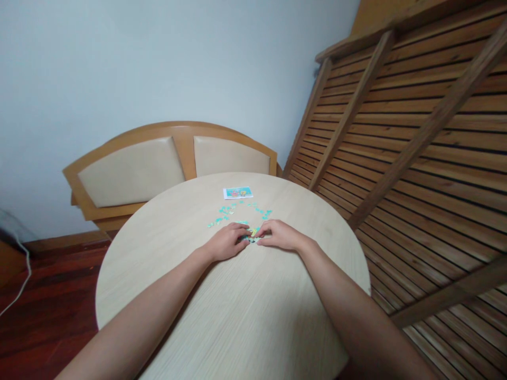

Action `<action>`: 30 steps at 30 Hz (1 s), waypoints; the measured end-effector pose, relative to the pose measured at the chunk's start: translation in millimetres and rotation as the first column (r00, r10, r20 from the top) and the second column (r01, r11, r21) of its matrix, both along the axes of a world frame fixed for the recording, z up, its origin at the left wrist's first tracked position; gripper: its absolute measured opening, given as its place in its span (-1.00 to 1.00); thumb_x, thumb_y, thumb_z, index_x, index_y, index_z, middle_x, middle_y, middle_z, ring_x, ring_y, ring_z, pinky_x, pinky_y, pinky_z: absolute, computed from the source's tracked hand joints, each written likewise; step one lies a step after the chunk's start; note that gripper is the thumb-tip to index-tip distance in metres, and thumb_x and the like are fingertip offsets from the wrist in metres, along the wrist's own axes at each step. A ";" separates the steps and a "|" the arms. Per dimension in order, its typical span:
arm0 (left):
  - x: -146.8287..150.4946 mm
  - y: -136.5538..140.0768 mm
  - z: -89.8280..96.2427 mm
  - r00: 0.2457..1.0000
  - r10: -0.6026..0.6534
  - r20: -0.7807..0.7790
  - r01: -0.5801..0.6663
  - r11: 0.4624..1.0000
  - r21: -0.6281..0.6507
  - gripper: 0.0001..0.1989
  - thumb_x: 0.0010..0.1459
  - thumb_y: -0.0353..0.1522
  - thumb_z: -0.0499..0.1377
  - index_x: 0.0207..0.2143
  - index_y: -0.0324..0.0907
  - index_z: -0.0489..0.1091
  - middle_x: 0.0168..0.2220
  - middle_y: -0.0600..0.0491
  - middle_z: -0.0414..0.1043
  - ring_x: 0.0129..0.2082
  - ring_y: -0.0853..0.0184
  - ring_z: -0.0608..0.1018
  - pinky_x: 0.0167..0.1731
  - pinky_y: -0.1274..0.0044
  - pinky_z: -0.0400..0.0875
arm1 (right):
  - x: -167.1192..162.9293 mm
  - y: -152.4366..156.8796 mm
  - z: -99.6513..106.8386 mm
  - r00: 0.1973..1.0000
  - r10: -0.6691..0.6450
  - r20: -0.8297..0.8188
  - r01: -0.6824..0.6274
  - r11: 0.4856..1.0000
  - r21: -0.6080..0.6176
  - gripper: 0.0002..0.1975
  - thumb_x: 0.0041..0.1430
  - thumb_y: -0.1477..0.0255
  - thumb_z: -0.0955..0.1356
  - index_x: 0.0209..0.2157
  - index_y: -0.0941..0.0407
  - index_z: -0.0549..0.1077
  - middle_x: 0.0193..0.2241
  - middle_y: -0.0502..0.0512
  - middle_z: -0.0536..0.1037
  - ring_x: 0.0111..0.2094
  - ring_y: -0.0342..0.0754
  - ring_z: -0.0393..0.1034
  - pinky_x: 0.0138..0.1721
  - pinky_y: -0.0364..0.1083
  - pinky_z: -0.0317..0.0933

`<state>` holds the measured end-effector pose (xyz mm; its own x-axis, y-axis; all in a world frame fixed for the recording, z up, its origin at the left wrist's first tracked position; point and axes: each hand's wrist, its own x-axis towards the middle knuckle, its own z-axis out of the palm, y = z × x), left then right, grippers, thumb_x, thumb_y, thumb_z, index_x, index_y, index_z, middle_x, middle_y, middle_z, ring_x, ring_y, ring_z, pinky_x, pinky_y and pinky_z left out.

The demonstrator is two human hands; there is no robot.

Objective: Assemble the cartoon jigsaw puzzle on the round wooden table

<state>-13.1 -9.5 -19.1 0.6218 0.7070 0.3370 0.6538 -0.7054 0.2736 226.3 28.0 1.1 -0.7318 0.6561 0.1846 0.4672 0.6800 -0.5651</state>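
Note:
Partly joined jigsaw puzzle pieces (253, 231), yellow and teal, lie on the table between my two hands. From the left, my left hand (228, 241) holds their edge, with its thumb nearer me and its fingers bent over the far side. My right hand (279, 235) grips the right side with thumb and fingertips close together. The fingers hide much of the joined part, so single pieces there are hard to make out. Loose teal pieces (225, 210) are scattered in an arc beyond the hands, with more loose pieces (266, 214) on the right.
A small picture card (238, 193) with a teal print lies beyond the pieces on the round pale table (178, 295). Behind stands a padded wooden headboard (184, 150). A slatted wooden frame (415, 158) leans along the right. A white cable (27, 269) hangs at the left.

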 end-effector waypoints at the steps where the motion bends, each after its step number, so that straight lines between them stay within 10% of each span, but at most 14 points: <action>1: 0.0 0.1 -0.1 1.000 0.000 0.000 0.000 1.000 0.000 -0.68 0.30 -0.30 0.13 0.06 -0.15 0.48 0.11 -0.13 0.45 0.13 0.15 0.46 0.17 0.29 0.34 | 0.0 0.1 -0.2 1.000 -0.005 0.002 0.005 1.000 0.001 -0.80 0.10 0.35 0.47 -0.24 0.11 0.65 -0.31 0.10 0.63 -0.26 -0.02 0.47 -0.16 -0.10 0.24; 30: -2.1 -3.1 6.3 0.999 -0.024 -0.039 0.023 0.999 -0.041 -0.55 0.13 -0.45 0.13 0.10 -0.22 0.46 0.17 -0.17 0.39 0.18 0.11 0.43 0.24 0.31 0.29 | -2.0 -4.0 4.1 0.999 0.027 0.030 -0.029 0.998 0.064 -0.89 0.13 0.38 0.44 -0.36 0.12 0.62 -0.37 0.07 0.63 -0.29 -0.04 0.47 -0.21 -0.13 0.22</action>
